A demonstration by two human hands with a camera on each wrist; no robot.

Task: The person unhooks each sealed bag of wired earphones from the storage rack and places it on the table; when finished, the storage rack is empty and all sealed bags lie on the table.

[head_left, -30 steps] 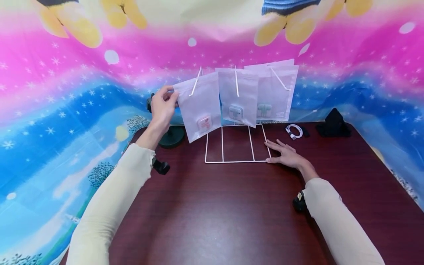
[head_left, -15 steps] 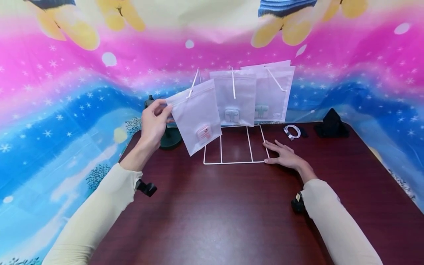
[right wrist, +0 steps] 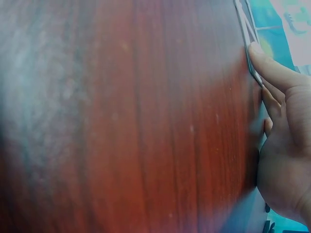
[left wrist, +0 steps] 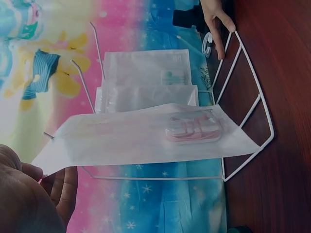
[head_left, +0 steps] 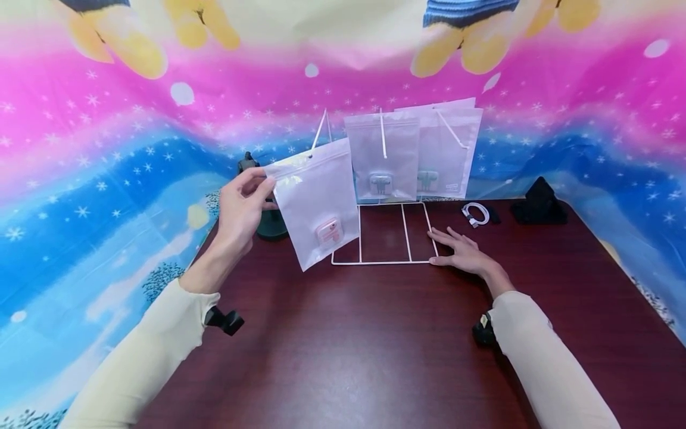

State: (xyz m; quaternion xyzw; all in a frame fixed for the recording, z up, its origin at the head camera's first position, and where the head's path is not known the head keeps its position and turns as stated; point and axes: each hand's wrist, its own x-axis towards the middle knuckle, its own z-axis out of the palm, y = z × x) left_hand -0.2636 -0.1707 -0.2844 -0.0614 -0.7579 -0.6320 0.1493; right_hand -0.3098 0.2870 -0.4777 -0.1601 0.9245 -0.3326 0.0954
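The left hand (head_left: 241, 205) is up above the table's left side, thumb and fingertips pinching the top left corner of a frosted white pouch (head_left: 317, 202). The pouch hangs down and to the right from that pinch, tilted, with its lower edge in front of the near left corner of the white wire rack (head_left: 383, 261). A pink earphone case (head_left: 328, 230) sits low inside the pouch, well away from the pinching fingers. In the left wrist view the fingers (left wrist: 63, 187) curl at the pouch's corner while the rest of the pouch (left wrist: 141, 138) stretches out free, case (left wrist: 193, 130) showing through.

The right hand (head_left: 462, 250) lies flat on the dark wooden table (head_left: 375, 345), fingers straight and loosely spread, fingertips touching the rack's near right corner. The right wrist view shows a fingertip (right wrist: 257, 53) against the wire.

Two more pouches hang on the rack's hooks behind: a middle pouch (head_left: 383, 156) and a right pouch (head_left: 447, 152), each with a greenish case low inside. A coiled white cable (head_left: 474, 213) lies just right of the rack, with a black stand (head_left: 538, 201) further right.
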